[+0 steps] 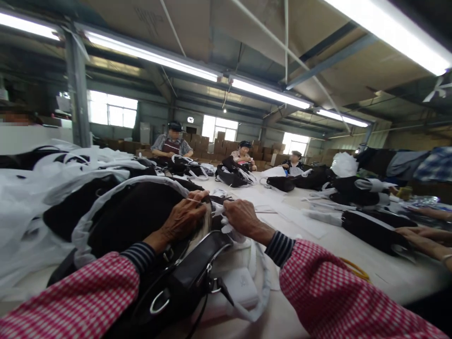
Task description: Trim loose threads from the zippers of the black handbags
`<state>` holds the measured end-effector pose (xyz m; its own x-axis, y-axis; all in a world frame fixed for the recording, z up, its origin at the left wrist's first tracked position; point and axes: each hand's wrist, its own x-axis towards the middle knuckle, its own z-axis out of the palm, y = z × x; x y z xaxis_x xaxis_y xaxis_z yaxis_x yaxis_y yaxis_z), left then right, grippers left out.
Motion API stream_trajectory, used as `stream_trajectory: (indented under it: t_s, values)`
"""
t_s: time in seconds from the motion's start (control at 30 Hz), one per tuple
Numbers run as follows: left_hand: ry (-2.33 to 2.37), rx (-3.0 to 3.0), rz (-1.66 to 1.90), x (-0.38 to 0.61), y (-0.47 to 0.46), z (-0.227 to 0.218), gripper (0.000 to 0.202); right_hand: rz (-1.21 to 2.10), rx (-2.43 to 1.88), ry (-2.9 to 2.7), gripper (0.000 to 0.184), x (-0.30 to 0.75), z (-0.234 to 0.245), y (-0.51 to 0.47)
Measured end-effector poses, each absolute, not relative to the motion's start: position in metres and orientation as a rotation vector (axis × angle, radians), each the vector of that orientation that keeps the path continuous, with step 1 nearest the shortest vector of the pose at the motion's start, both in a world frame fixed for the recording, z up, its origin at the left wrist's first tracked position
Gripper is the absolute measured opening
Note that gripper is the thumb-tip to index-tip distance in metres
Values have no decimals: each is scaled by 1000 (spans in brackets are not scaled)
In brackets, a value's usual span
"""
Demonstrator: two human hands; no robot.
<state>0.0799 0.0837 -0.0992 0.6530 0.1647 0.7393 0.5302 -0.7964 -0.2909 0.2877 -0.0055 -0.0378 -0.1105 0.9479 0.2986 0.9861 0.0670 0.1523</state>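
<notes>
A black handbag [190,278] with silver rings lies on the white table [353,245] just in front of me, its handles wrapped in white paper. My left hand [183,217] rests on the bag's top edge, fingers curled and pinching a thin strip of something I cannot make out. My right hand [242,216] is closed on white wrapping paper [226,225] at the bag's opening, close beside the left hand. Both forearms wear red checked sleeves over striped cuffs.
More black bags with white-wrapped handles [106,207] pile up at my left. Other bags [367,226] lie along the right side, where another person's hands [423,240] reach in. Three people [171,143] work at the table's far end, cardboard boxes behind them.
</notes>
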Motion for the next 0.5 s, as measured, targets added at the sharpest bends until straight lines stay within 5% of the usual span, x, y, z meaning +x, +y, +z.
stream_trajectory:
  t_s: [0.5]
  values:
    - [-394, -2542, -1028, 81, 85, -99, 20, -274, -1938, -1935, 16, 289, -63, 27]
